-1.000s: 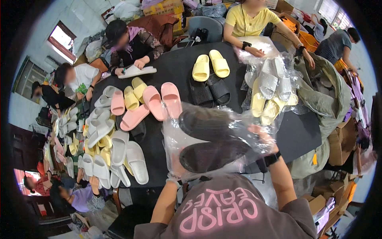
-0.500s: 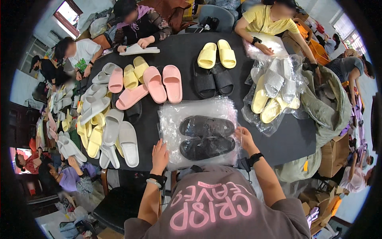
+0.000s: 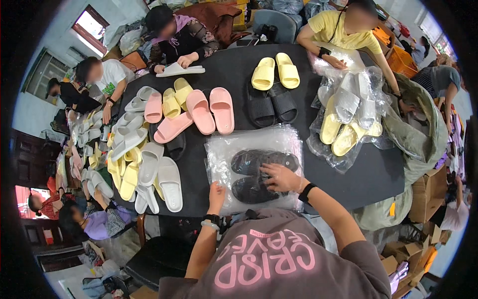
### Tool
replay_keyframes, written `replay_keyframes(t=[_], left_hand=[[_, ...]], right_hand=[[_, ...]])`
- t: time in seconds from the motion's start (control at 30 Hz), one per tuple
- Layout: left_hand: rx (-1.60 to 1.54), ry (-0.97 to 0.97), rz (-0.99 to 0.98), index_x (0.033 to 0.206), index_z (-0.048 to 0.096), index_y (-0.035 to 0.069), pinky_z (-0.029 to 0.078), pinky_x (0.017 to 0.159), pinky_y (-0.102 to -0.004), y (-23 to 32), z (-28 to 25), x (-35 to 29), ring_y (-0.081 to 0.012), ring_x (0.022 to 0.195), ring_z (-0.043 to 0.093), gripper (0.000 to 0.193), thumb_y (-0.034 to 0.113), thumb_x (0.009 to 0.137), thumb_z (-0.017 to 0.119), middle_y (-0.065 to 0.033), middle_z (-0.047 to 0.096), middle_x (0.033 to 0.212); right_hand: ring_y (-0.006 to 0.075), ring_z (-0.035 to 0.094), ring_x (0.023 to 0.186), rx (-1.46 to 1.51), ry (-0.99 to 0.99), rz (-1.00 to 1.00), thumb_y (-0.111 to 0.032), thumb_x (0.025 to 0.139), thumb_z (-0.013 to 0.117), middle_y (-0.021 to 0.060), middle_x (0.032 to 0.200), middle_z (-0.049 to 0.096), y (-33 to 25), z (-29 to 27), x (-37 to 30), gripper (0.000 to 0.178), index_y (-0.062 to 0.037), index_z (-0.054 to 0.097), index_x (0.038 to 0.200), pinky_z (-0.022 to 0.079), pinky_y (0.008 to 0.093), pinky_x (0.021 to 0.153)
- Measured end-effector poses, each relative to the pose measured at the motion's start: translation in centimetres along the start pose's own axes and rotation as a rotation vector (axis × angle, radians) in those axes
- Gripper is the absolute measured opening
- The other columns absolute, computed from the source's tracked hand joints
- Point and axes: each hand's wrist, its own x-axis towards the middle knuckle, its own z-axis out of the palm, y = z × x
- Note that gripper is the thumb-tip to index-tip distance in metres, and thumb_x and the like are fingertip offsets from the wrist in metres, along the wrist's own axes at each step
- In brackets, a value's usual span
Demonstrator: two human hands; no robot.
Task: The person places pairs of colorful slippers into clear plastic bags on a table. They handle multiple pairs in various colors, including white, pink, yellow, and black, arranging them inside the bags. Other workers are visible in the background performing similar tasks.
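Head view looks down on a dark table (image 3: 249, 74) crowded with slide sandals, with other people seated round its far and left edges. Directly before the person lies a clear plastic bag (image 3: 219, 149), flat on the table near its front edge, with a pair of black slippers (image 3: 261, 172) inside, one above the other and lying crosswise. The right hand (image 3: 281, 178) rests palm down on top of the bag over the slippers, fingers spread and flat rather than curled round anything; it seems to press the plastic down against the pair, which would hold the slippers in place and flatten the film. The left hand (image 3: 216, 192) sits at the bag's near left corner, fingers extended onto the plastic; whether it pinches the edge or only lies on it I cannot tell. Both wrists carry bands.

Beyond the bag stand a second pair of black slippers (image 3: 271, 104) and a yellow pair (image 3: 275, 72), soles down, side by side. To the left are pink slippers (image 3: 209, 109), and further left a loose heap of white and pale yellow slippers (image 3: 134, 164) spilling toward the table's edge. On the right, a pile of bagged slippers (image 3: 348, 119), yellow and white, lies stacked in crinkled plastic, well apart from the hands. Cardboard boxes (image 3: 428, 192) sit on the floor at the right
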Motion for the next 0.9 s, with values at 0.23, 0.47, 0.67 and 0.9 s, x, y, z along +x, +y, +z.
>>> replay_keyframes(t=[0.23,0.47,0.67,0.9], left_hand=[[-0.126,-0.024,-0.215,0.118,0.051,-0.003,0.049,0.073,-0.0284,0.5,-1.0,0.5,-0.0170,0.089,0.062,0.042,0.004,0.080,0.066,-0.0131,0.063,0.099],[-0.379,0.048,-0.215,0.110,0.053,-0.003,0.048,0.068,-0.0249,-0.8,0.2,0.5,-0.0145,0.072,0.063,0.029,0.000,0.082,0.061,-0.0099,0.065,0.084],[-0.411,0.174,-0.233,0.109,0.052,-0.003,0.049,0.063,-0.0249,-0.9,0.2,0.5,-0.0148,0.068,0.062,0.025,-0.004,0.084,0.055,-0.0094,0.064,0.081],[-0.330,0.107,-0.141,0.111,0.051,0.000,0.051,0.062,-0.0256,0.8,-0.7,-0.7,-0.0158,0.069,0.064,0.026,-0.003,0.086,0.055,-0.0094,0.063,0.084]], right_hand=[[0.0302,0.049,0.118,-0.081,-0.010,0.064,-0.020,0.082,0.059,0.0141,0.119,0.057,0.8,3.2,0.1,0.022,-0.0094,0.067,0.099,0.039,0.0415,0.100],[0.0309,0.052,0.112,-0.100,0.050,0.412,-0.021,0.083,0.058,0.0117,0.105,0.059,-2.3,-0.6,-9.1,0.020,-0.0086,0.067,0.097,0.041,0.0419,0.096],[0.0364,0.050,0.084,-0.005,0.290,0.777,-0.009,0.080,0.059,0.0156,0.080,0.049,-3.4,-2.3,-18.4,0.007,-0.0018,0.058,0.082,0.041,0.0439,0.072],[0.0377,0.046,0.087,-0.220,0.630,0.948,-0.003,0.081,0.058,0.0175,0.081,0.046,-8.2,-9.1,-15.7,0.006,0.0017,0.055,0.080,0.039,0.0453,0.076]])
